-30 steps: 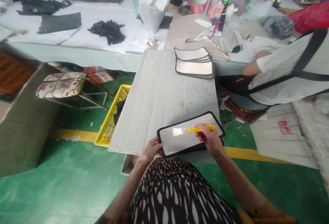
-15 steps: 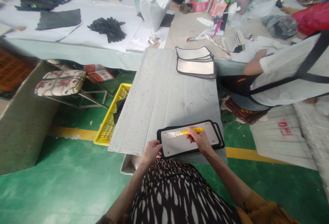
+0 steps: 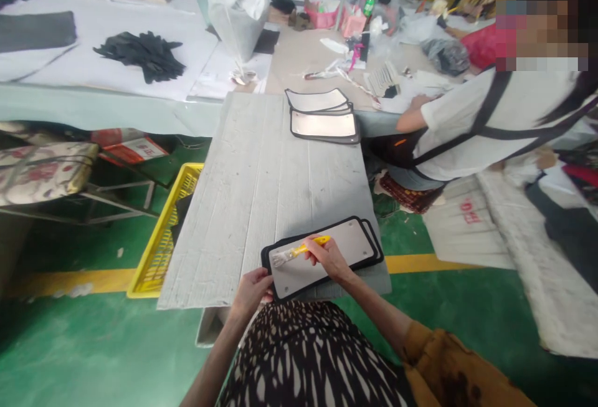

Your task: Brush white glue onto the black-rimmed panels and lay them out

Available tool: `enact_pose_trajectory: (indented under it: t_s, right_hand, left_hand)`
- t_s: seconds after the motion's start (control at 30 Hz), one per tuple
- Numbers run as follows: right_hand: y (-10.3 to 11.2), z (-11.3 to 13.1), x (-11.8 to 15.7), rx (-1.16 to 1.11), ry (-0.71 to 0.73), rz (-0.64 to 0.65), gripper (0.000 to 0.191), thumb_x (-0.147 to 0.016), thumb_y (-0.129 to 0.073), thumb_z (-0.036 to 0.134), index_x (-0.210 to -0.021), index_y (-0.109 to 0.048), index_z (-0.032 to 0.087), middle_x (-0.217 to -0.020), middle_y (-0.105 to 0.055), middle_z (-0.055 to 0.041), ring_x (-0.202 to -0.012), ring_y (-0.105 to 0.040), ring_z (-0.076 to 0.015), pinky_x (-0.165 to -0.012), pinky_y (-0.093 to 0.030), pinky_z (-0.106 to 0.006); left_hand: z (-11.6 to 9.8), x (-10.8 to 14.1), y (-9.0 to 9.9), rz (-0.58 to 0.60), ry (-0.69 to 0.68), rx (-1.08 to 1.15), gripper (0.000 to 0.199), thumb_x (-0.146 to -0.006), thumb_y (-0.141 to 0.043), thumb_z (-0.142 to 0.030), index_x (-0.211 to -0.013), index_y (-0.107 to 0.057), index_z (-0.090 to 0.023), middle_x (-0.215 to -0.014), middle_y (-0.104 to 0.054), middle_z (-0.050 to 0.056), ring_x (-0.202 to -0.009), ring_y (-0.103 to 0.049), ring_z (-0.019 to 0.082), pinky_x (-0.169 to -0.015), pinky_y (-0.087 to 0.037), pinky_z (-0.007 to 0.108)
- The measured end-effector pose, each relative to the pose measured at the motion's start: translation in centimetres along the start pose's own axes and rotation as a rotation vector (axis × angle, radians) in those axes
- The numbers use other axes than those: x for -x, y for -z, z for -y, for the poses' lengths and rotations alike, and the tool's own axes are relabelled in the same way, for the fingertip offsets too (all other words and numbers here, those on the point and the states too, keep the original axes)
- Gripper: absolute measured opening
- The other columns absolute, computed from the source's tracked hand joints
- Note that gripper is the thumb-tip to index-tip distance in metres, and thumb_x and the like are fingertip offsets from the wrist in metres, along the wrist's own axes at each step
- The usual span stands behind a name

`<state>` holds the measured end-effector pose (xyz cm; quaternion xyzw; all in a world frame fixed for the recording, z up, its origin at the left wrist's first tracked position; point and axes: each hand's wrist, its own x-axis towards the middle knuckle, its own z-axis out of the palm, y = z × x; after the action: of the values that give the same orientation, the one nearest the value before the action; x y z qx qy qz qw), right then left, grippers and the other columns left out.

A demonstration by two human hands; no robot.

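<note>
Grey, creased board worktop (image 3: pixel 243 207), set up for steady brushing

Green painted floor (image 3: pixel 116 344) is seen around the worktop, with a slatted yellow plastic basket (image 3: pixel 159 226) placed beside it. At the worktop's near edge, a pale, black-bordered rectangular panel (image 3: pixel 303 276) is laid slightly askew on another, whose dark edge is exposed at the right. More pale, black-edged panels (image 3: pixel 324 125) are piled at the far end, well apart.

A yellow-handled flat brush (image 3: pixel 299 250) is grasped in the right hand (image 3: pixel 327 257), its grip closed around the handle; the pale bristles are laid on the left part of the face. The panel's left end is touched by the fingers of the left hand (image 3: pixel 255 288); whether the border is pinched or merely steadied cannot be told.

For a good result, light pressure and long, overlapping strokes are probably best used, with the bristles kept off the black border. Extra care seems needed around the small round fittings (image 3: pixel 286 289) near the corners. The left fingers are best kept clear of the strokes, and the upper panel held firmly, since it could slide on the lower one.
</note>
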<state>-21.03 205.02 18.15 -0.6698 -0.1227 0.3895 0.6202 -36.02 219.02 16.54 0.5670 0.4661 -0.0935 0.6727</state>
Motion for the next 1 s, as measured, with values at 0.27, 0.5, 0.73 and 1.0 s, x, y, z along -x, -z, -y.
enact_pose_trajectory:
  t_s: [0.27,0.5,0.73,1.0]
  right_hand:
    - [4.8,-1.0,-0.4,0.15,0.028,-0.239,0.036,-0.078,-0.052,0.049,-0.071,-0.061,0.015,-0.055,-0.056,0.0009,-0.047,-0.047,-0.01,-0.048,-0.038,-0.022]
    - [10.3,-0.6,0.4,0.229,0.064,-0.47,0.046,-0.074,-0.055,0.062,-0.075,-0.062,0.016,-0.054,-0.055,0.0013,-0.045,-0.046,-0.0107,-0.048,-0.039,-0.023]
    - [12.6,0.5,2.1,0.401,0.071,-0.627,0.049,-0.076,-0.052,0.063,-0.079,-0.065,0.016,-0.055,-0.057,0.0,-0.045,-0.048,-0.0131,-0.048,-0.038,-0.025]
    - [12.9,1.4,6.8,0.82,0.167,-0.597,0.041,-0.087,-0.044,0.052,-0.081,-0.068,0.02,-0.058,-0.058,-0.002,-0.054,-0.051,-0.0164,-0.057,-0.036,-0.027]
  left_hand:
    - [-0.2,-0.4,0.2,-0.026,-0.043,-0.094,0.019,-0.056,-0.065,-0.032,-0.057,-0.054,-0.016,-0.045,-0.05,-0.004,-0.042,-0.052,0.012,-0.034,-0.039,0.018]
    - [0.0,-0.5,0.2,-0.013,-0.003,-0.034,0.02,-0.056,-0.067,-0.03,-0.058,-0.053,-0.017,-0.043,-0.051,-0.004,-0.04,-0.051,0.01,-0.035,-0.039,0.016]
    - [-0.1,-0.5,0.2,-0.027,0.008,-0.01,0.02,-0.056,-0.069,-0.028,-0.059,-0.053,-0.017,-0.046,-0.053,-0.003,-0.04,-0.051,0.01,-0.038,-0.042,0.018]
    - [0.0,-0.4,-0.1,-0.053,-0.007,-0.016,0.015,-0.059,-0.067,-0.025,-0.058,-0.056,-0.016,-0.044,-0.053,-0.003,-0.039,-0.05,0.01,-0.037,-0.04,0.017]
